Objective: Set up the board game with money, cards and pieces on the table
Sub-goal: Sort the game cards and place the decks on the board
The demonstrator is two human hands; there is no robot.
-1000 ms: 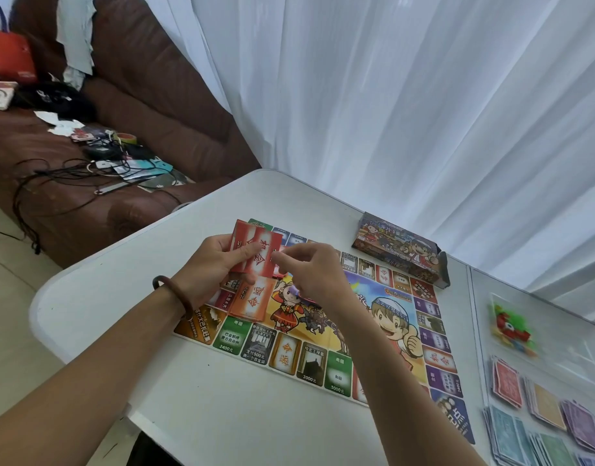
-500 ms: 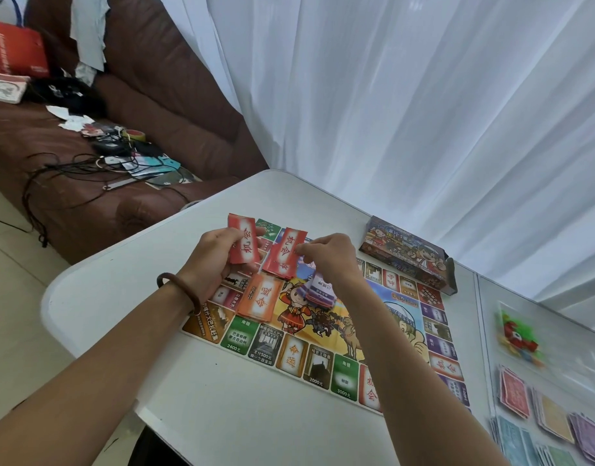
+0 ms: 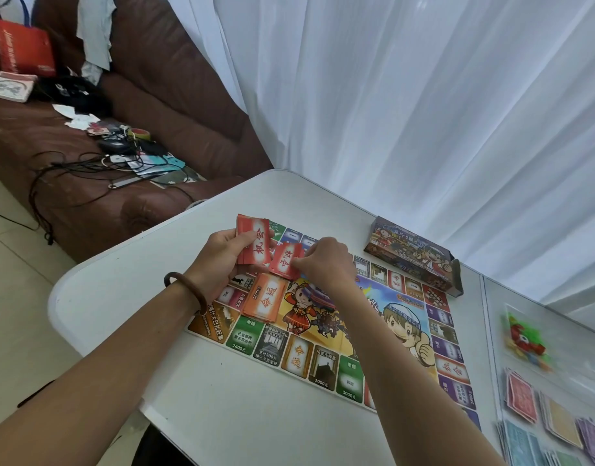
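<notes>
Over the ten-o'clock corner of the game board (image 3: 356, 334), the left hand (image 3: 222, 257) clamps a red card stack (image 3: 255, 238), thumb across its face. At its three o'clock, the right hand (image 3: 328, 264) pinches a single red card (image 3: 284, 264). An orange card pile (image 3: 265, 301) lies on the board below.

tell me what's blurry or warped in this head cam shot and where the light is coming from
Head view: daylight glows through the white curtain, soft, no hard shadows; the wide lens bows the table edge; the bag of pieces and money stacks at the right border smear; the board print and the red cards in the left hand and right hand are sharp.
</notes>
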